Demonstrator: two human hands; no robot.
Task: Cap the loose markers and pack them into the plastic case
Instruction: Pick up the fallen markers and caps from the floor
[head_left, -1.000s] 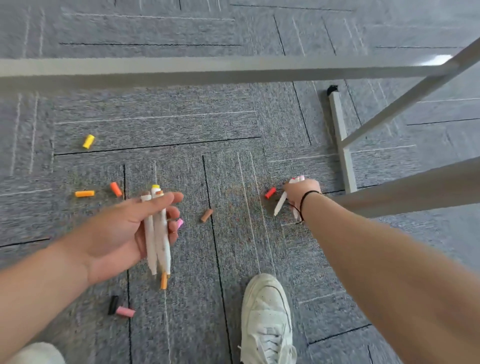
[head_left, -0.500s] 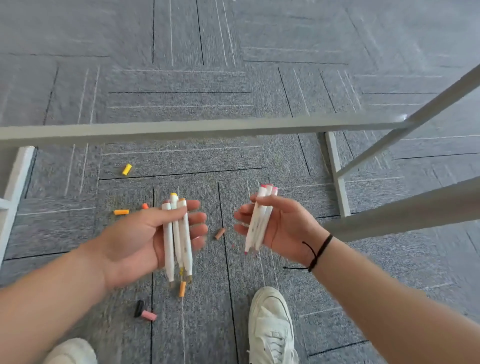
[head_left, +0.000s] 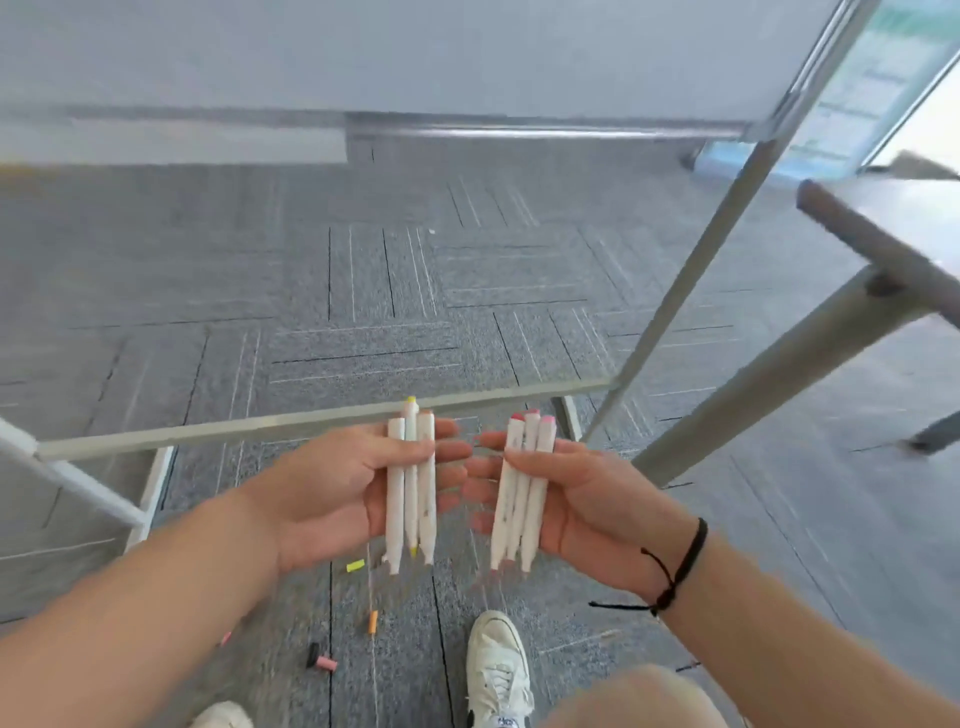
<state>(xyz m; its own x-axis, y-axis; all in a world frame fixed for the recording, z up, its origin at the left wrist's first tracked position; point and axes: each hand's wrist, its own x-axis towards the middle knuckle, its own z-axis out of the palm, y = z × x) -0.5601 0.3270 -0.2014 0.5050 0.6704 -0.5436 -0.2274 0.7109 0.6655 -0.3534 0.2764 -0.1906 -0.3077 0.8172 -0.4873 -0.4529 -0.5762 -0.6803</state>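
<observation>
Both palms face up before us: our left hand (head_left: 343, 483) grips a bundle of three white plastic markers (head_left: 410, 486), thumb across them, and our right hand (head_left: 582, 499) grips three more white markers with pink ends (head_left: 522, 493), fingertips nearly meeting. Beyond the hands runs a grey metal table frame (head_left: 311, 421), its slanted legs close on the right. Grey carpet (head_left: 363, 312) lies open ahead. Below the hands sit a white sneaker (head_left: 496, 670), then loose yellow (head_left: 355, 565), orange (head_left: 372, 621), pink (head_left: 327, 663) and black (head_left: 312, 654) caps.
</observation>
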